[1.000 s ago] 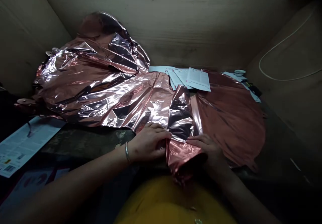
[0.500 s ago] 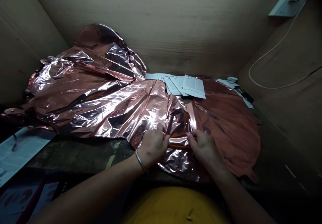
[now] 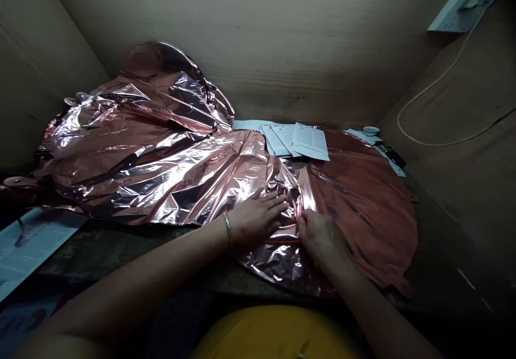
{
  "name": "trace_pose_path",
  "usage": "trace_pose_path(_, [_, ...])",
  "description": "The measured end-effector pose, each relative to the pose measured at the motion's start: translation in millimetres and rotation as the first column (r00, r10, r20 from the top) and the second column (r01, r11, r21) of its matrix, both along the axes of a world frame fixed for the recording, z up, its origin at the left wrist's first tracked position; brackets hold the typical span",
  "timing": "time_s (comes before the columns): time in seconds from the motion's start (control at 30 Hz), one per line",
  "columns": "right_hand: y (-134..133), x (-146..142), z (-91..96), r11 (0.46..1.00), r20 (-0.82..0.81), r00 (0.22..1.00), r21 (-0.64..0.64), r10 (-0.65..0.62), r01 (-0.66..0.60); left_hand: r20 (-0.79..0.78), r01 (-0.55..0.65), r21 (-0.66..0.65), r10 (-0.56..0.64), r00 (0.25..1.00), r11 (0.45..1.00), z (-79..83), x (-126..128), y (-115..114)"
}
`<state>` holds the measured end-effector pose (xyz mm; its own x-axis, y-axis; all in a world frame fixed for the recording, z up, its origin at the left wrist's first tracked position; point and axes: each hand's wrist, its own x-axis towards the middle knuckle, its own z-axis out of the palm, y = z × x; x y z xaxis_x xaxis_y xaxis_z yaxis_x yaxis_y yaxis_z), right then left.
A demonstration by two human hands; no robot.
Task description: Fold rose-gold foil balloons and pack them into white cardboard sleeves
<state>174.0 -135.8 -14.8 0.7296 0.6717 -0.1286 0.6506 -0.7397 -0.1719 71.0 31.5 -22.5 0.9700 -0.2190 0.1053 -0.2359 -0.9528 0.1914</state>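
Observation:
A rose-gold foil balloon [image 3: 137, 149], deflated and creased, is spread across the dark table. My left hand [image 3: 258, 219] lies flat on its crumpled narrow middle, palm down with the fingers stretched out. Just to the right, my right hand [image 3: 318, 232] is closed, thumb and fingers pinching a fold of the same shiny foil. A duller copper-coloured foil part [image 3: 371, 203] reaches out to the right of that hand; whether it is one piece with the rest, I cannot tell. Small round-ended tabs [image 3: 18, 182] stick out at the left edge.
Printed paper packets [image 3: 310, 141] lie behind the foil against the wall. A small white round dish [image 3: 371, 131] and a dark object [image 3: 393, 156] are at the back right. A printed sheet [image 3: 38, 246] lies at the left. A cable [image 3: 423, 87] hangs from the wall socket [image 3: 463, 4].
My left hand has gone from gripping the foil to lying flat on it, slightly farther right. My right hand still pinches the foil, a little farther left.

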Motion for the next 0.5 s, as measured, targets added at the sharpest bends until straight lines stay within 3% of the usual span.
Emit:
trace_pose_path(0.1, [-8, 3, 4.5, 0.999, 0.102, 0.995, 0.029, 0.011, -0.014, -0.039, -0.059, -0.061, 0.056, 0.998, 0.996, -11.7, 8, 6])
trace_pose_path(0.17, [-14, 9, 6.9, 0.98, 0.239, 0.963, 0.125, 0.122, -0.155, -0.017, -0.057, -0.089, 0.055, 0.998, 0.994, -16.1, 9, 5])
trace_pose_path(0.23, [-19, 19, 6.4, 0.889, 0.266, 0.888, 0.167, 0.376, -0.427, -0.014, -0.057, -0.107, 0.056, 0.998, 0.993, -16.3, 7, 4])
trace_pose_path(0.3, [-21, 30, 2.0, 0.758, 0.131, 0.777, 0.174, 0.615, -0.629, -0.047, -0.069, -0.12, 0.064, 0.997, 0.99, -12.8, 5, 6])
trace_pose_path(0.37, [-21, 40, -4.9, 0.709, -0.001, 0.723, 0.193, 0.691, -0.678, -0.108, -0.082, -0.145, 0.067, 0.992, 0.986, -7.0, 4, 11])
trace_pose_path(0.5, [-19, 49, -16.1, 0.732, -0.03, 0.749, 0.24, 0.662, -0.638, -0.235, -0.091, -0.194, 0.044, 0.971, 0.977, 3.7, 1, 26])
